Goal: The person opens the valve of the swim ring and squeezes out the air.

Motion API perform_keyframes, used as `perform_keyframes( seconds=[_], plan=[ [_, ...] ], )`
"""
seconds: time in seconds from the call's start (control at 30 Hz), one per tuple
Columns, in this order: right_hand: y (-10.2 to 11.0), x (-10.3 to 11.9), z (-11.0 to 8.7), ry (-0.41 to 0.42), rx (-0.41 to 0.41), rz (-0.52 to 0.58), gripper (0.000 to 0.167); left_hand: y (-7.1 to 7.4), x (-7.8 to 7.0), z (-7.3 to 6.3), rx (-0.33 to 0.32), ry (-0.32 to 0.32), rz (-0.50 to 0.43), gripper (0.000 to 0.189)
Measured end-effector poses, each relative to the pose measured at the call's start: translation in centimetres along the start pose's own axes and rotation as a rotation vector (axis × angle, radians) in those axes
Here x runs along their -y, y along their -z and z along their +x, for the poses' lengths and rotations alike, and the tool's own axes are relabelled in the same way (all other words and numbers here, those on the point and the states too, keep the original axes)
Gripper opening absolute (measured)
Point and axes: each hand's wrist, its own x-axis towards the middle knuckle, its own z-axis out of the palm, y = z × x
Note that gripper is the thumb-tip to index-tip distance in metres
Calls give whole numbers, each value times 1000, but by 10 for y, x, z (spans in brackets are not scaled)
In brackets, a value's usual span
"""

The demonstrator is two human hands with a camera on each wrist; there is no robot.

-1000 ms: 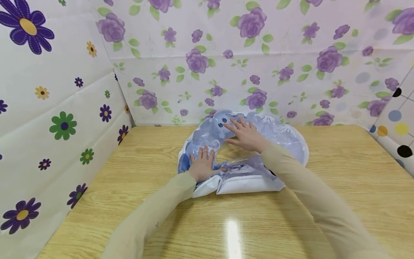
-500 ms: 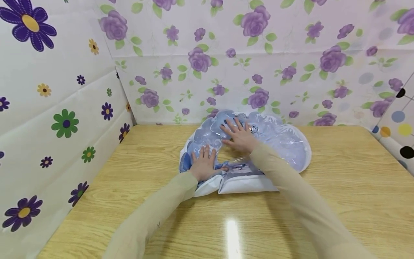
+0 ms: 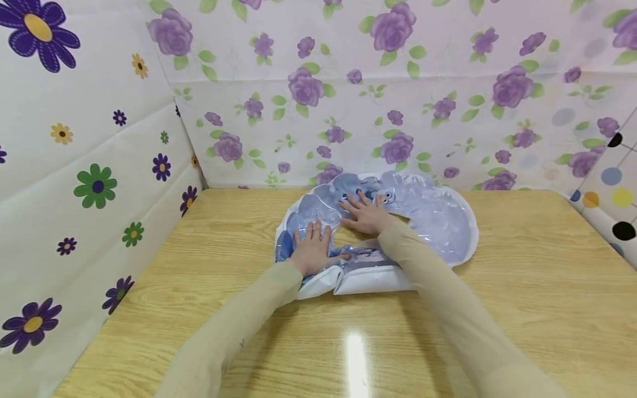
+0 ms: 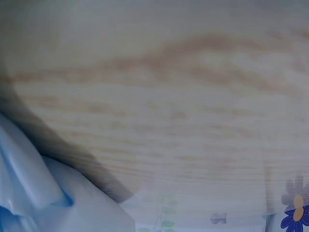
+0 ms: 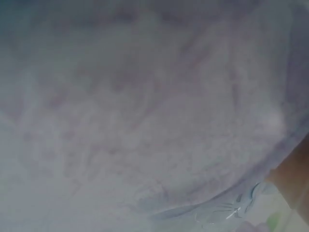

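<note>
A partly flat inflatable swim ring lies on the table, pale blue and clear with a snowy cartoon print and a white underside. Its near edge is folded over, and bare wood shows through its centre hole. My left hand rests spread on the ring's left part, thumb pointing right. Further back, my right hand lies with fingers spread on the far part, beside a printed cartoon face. The left wrist view catches a whitish-blue edge of the ring. In the right wrist view, the ring's blurred surface fills most of the picture.
The wooden table runs back to a wall sheet with purple roses. A flower-patterned sheet hangs at the left, and a dotted one at the right. Light glares off the table's front.
My right hand has slid a little left and nearer over the ring, uncovering more of the printed face on its right. My left hand stays in place.
</note>
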Motion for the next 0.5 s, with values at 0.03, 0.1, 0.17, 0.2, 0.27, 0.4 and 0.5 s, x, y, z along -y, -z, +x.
perform_keyframes(
  seconds=[0.03, 0.1, 0.17, 0.2, 0.27, 0.4, 0.5],
  plan=[
    [0, 1, 0, -3, 13, 0, 63, 0, 0, 0, 0, 1, 0, 103],
    [2, 3, -1, -7, 38, 15, 63, -1, 1, 0, 2, 4, 2, 104],
    [2, 4, -1, -18, 68, 20, 63, -1, 1, 0, 7, 7, 5, 104],
    [2, 4, -1, -24, 79, 21, 64, -2, 1, 1, 9, 7, 6, 104],
    [2, 4, -1, -43, 93, 12, 63, -2, 1, 1, 11, 6, 0, 104],
    [-1, 1, 1, -59, 92, -11, 63, 0, 0, 1, 8, 8, -5, 102],
    [0, 2, 0, -55, 91, -9, 63, 2, -1, 1, 12, 13, 2, 101]
  ],
)
